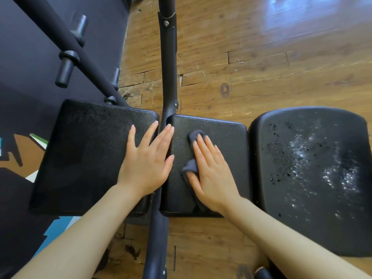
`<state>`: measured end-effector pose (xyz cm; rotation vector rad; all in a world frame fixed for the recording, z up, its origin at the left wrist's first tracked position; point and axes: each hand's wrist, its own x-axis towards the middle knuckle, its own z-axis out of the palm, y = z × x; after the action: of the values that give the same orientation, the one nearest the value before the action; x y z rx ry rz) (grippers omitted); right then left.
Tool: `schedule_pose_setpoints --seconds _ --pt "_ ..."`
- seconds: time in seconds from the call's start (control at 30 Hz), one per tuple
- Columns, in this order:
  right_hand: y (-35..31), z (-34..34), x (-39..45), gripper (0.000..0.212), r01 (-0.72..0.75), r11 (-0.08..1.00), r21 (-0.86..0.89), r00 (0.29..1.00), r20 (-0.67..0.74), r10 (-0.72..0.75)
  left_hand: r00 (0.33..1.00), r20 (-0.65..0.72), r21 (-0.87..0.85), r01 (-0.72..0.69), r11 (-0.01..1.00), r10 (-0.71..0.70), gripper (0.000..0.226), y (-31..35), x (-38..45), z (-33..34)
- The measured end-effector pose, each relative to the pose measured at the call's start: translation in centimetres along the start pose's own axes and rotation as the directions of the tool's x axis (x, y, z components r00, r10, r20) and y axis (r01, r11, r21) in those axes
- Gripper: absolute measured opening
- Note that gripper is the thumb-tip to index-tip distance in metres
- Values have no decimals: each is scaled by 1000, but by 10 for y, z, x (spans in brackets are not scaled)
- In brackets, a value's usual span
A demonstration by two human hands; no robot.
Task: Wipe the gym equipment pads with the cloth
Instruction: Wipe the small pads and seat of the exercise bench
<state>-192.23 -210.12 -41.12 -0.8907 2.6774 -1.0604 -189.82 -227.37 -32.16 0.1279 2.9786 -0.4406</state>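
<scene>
cloth [190, 166]: small, grey, crumpled, pinned flat under the right hand [209, 172], showing past its fingertips and thumb side. right hand: fingers straight and together, palm pressing the cloth down, not gripping. middle pad [227, 141]: black, grained, beneath that hand. left pad [86, 150]: black, larger, under the left hand [148, 158]. left hand: flat, fingers spread wide, holding nothing, fingertips reaching across the gap between both pads. seat pad [314, 178]: just right of the right hand, worn, flecked white. frame bar [168, 63]: dark, running between the hands. wooden floor [261, 67]: beyond the fingertips.
</scene>
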Motion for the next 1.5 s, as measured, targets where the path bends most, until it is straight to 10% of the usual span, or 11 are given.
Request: schedule_pose_setpoints --seconds 0.6,0.87,1.2,1.33,1.5 --pt "-49 14 21 65 -58 995 75 997 -54 62 995 -81 -187 48 981 -64 75 -1 -3 7" --pt "-39 7 18 68 135 990 44 991 9 -136 993 -105 -168 28 985 -46 67 0 -3 4" --pt "-25 9 -39 73 -88 993 74 996 -24 90 986 -161 -80 -62 995 49 55 7 -3 2" --pt "-15 -8 -45 80 -115 859 499 993 43 108 953 -218 -189 -254 949 212 52 63 -14 8" --pt "30 -25 -55 86 -173 849 499 965 -86 247 998 -6 -175 -57 983 57 64 115 -29 19"
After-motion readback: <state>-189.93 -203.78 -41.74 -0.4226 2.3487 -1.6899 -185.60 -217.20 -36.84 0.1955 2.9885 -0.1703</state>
